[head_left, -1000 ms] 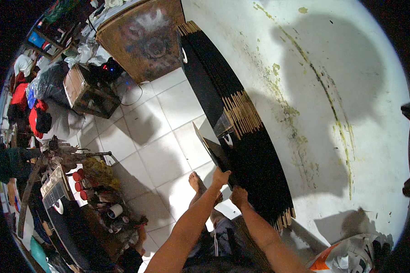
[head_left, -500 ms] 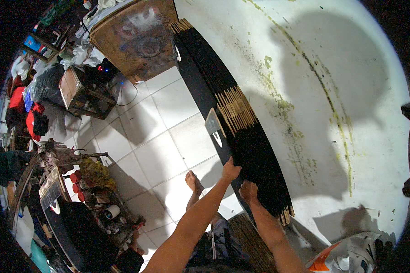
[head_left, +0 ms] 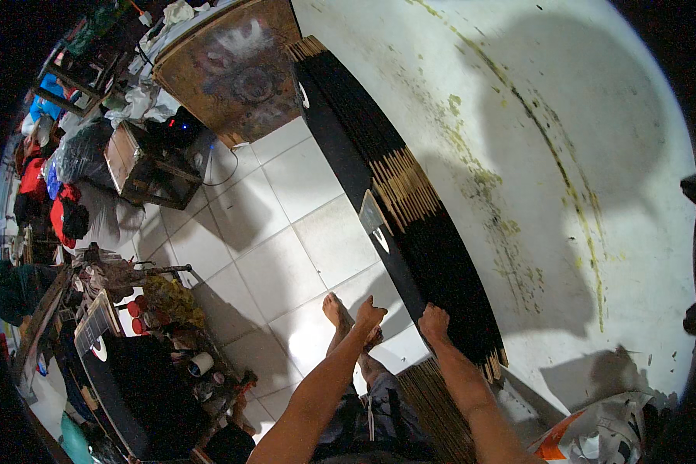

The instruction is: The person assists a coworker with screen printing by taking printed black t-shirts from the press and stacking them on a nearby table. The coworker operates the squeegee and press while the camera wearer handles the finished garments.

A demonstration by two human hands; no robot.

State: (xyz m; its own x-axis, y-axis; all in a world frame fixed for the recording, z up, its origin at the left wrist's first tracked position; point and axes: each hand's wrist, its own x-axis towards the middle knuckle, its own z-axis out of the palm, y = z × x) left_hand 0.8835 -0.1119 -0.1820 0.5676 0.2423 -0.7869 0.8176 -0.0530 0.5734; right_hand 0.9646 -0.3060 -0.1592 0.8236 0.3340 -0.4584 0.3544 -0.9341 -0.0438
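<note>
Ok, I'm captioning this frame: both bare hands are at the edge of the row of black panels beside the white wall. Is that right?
Not quite: in the head view, only the right hand is at the edge of the row of black panels beside the white wall; the left hand is apart from them.

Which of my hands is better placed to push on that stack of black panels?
Probably your right hand: it is at the edge of the stack of black panels, while your left hand hangs apart, white tiled floor showing between.
</note>
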